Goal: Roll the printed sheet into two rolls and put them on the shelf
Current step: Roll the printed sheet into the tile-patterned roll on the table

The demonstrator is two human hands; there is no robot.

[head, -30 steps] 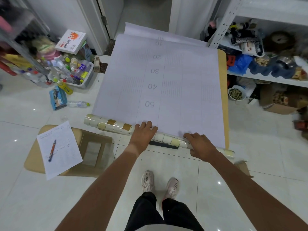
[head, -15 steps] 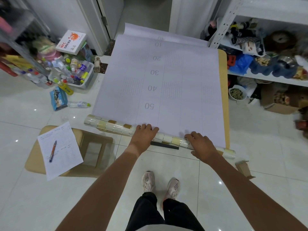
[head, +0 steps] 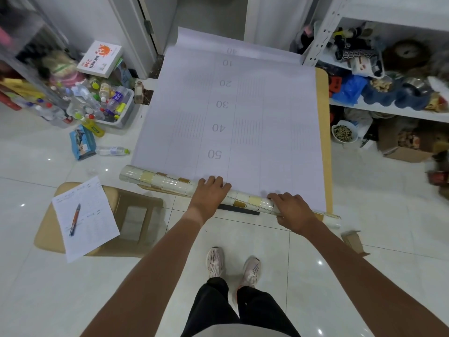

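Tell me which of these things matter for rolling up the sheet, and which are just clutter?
Job: printed sheet; tile-patterned roll; left hand and right hand on it; shelf.
Clutter: pen; form paper; bottle bin; NFC box.

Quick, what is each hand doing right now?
Left hand: fingers curled over the tile-patterned roll, holding it.
Right hand: also curled on the roll, at the printed sheet's near edge.

**Bright, even indoor light; wide-angle warp**

Overhead light falls evenly, leaving small glare spots on the glossy floor tiles. Shadows are soft and faint. The edges bow outward. The shelf clutter at far right smears with blur; the centre stays sharp.
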